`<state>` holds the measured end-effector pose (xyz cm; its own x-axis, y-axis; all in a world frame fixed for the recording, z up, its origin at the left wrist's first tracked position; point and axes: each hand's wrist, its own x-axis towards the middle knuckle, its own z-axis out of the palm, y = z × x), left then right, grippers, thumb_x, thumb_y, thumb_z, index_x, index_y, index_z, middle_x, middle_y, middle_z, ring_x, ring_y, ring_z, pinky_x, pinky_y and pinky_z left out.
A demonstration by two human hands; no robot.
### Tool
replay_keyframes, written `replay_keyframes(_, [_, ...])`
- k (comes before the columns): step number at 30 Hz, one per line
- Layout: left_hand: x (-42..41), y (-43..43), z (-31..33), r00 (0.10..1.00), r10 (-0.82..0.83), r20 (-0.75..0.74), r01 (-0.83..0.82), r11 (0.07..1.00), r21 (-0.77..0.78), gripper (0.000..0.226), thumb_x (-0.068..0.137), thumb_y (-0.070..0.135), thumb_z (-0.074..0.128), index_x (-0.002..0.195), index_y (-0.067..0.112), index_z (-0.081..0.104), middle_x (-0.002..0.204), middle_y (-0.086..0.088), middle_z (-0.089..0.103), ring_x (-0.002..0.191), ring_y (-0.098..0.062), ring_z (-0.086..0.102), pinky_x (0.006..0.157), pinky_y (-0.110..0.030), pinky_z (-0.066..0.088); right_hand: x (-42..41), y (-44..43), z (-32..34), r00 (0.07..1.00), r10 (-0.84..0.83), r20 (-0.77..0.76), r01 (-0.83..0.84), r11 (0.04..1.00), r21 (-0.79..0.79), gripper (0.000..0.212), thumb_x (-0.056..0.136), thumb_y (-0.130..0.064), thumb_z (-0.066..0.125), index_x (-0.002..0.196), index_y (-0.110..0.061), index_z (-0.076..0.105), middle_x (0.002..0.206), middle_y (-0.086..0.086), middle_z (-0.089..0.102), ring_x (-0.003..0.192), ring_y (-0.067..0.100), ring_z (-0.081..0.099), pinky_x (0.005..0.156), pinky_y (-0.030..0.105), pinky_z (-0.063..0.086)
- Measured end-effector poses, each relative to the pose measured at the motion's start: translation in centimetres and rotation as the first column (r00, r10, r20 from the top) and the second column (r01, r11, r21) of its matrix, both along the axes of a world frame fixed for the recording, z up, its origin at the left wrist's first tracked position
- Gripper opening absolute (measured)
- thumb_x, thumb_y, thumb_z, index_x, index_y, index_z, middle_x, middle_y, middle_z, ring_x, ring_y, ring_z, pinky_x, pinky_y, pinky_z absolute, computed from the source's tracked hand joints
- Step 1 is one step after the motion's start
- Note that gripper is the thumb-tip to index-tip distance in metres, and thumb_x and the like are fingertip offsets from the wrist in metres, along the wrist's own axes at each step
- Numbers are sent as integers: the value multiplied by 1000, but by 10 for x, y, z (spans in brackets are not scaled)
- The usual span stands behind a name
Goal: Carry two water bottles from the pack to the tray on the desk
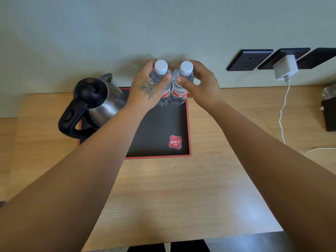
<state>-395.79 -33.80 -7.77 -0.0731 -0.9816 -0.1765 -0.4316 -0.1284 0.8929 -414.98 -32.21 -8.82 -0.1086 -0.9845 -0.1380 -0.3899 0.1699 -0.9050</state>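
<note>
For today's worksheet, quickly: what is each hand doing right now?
Left hand: closed around the left bottle.
Right hand: closed around the right bottle.

Soft, even daylight fills the scene, moderately bright, with no harsh highlights. A pale sheen lies on the bench [254, 213] at lower right, perhaps from a window out of view. Faint shadows sit on the wall [109, 33] behind the bottle caps. The steel kettle [107, 99] carries dull reflections. Wide-angle distortion bends the bench edges and sockets [250, 60]. Focus is fairly sharp centrally, softer toward the corners.
</note>
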Motion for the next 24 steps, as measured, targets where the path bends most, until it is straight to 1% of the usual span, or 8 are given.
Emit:
replay_keyframes(6, [-3,5,-6,998,54,-22,-54,998,-37,34,102,38,76,127,18,66,106,16,67,122,-25,66,95,-64,64,0,-2,-4,999,-7,-36,7,1000,25,50,101,-31,77,148,-19,63,148,3,66,139,21,61,108,55,58])
replay_keyframes(10, [-5,5,-6,998,59,8,-59,997,-59,34,104,37,75,130,19,65,111,14,67,112,-16,63,106,-51,58,-1,-3,1,997,33,-69,-32,999,21,48,101,-30,78,144,-17,64,144,3,68,136,22,62,109,53,57])
replay_keyframes(12, [-6,3,-3,999,53,11,-52,996,-69,41,103,35,76,139,20,63,123,9,67,119,-16,62,111,-43,54,-3,-4,4,990,73,-118,-75,997,-15,47,99,-30,80,140,-15,64,138,1,69,132,22,63,113,44,53])
replay_keyframes(14, [-6,0,6,999,54,10,-53,997,-60,51,100,36,79,146,23,60,139,1,65,131,-20,61,115,-41,52,-5,-5,13,986,78,-145,-82,996,-21,58,95,-36,84,143,-14,59,137,-5,67,130,16,62,110,24,48])
replay_keyframes(15, [-6,-1,12,998,56,9,-55,997,-61,53,99,37,80,146,24,60,144,0,63,135,-20,60,116,-41,51,-6,-5,19,985,72,-155,-76,997,-20,66,93,-41,85,146,-14,56,139,-5,66,131,13,61,107,20,44])
replay_keyframes(17, [-3,-2,28,998,59,7,-59,995,-78,53,98,39,82,145,26,61,146,1,62,139,-19,59,118,-39,49,-11,-3,33,980,69,-185,-76,997,-27,73,92,-48,84,149,-14,52,144,-1,65,134,10,59,107,21,43])
replay_keyframes(21, [8,9,61,995,34,95,-18,986,-168,59,97,43,83,150,29,60,151,0,61,135,-9,54,109,-27,42,-19,8,60,949,113,-295,-140,988,-71,69,97,-53,76,150,-16,53,149,1,63,141,16,56,116,37,47])
replay_keyframes(24, [21,26,85,983,5,182,39,971,-235,69,94,50,82,155,31,56,158,4,59,146,-12,52,113,-26,37,-23,22,82,886,139,-443,-188,980,-68,76,97,-62,70,155,-19,49,157,2,58,149,22,49,116,36,41])
